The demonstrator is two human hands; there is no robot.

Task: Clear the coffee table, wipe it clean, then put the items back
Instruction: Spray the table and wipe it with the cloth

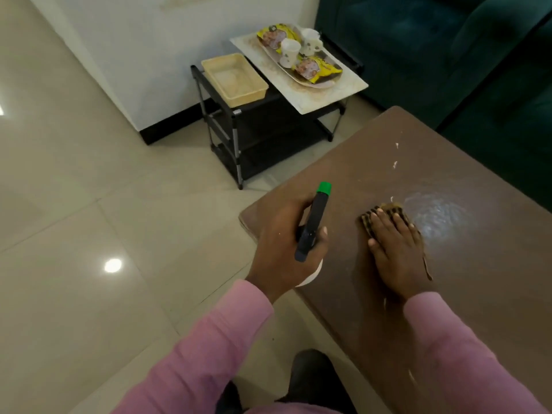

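Note:
The brown coffee table (466,294) fills the right side, bare except for a wet foamy patch (436,213) and small white specks. My right hand (394,252) lies flat on a brown patterned cloth (385,213), pressing it to the tabletop just left of the wet patch. My left hand (286,240) grips a spray bottle (313,222) with a dark head and green nozzle, held over the table's left corner. A tray (319,82) with two white cups (289,52) and yellow snack packets (316,68) sits on a mat on the side rack.
A black metal rack (239,127) stands against the white wall, carrying a beige plastic basket (234,80) and a pale mat (301,100). A dark green sofa (448,49) runs along the table's far side. Glossy tiled floor (89,204) lies to the left.

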